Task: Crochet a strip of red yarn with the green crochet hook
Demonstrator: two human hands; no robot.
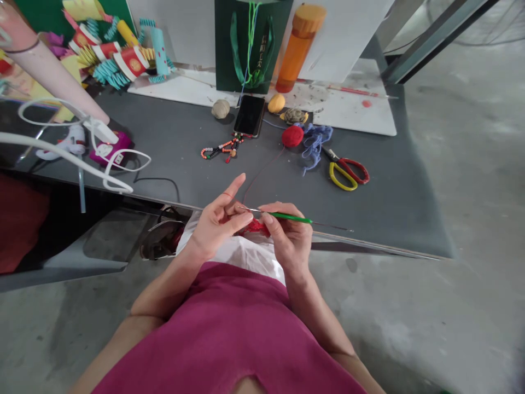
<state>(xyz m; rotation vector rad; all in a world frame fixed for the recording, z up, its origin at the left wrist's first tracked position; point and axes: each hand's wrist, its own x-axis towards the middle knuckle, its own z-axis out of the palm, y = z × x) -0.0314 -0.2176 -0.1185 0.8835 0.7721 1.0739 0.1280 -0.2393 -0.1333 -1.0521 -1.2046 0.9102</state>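
My right hand (pixel 292 232) grips a crochet hook (pixel 290 217) by its green handle, the thin metal tip pointing left toward my other hand. Red crochet work (pixel 255 226) hangs between the hands, pinched by the thumb and fingers of my left hand (pixel 221 221). The left index finger is raised, with red yarn looped around it. From there a thin strand runs up across the table to a red yarn ball (pixel 292 136). Part of the crochet piece is hidden behind my fingers.
Scissors (pixel 344 172) with red and yellow handles lie at right, beside tangled blue yarn (pixel 315 143). Behind are a phone (pixel 249 116) with a beaded strap, a beige yarn ball (pixel 220 109), a green paper bag (pixel 229 65) and an orange bottle (pixel 296 54). White cables (pixel 65 146) cross the left.
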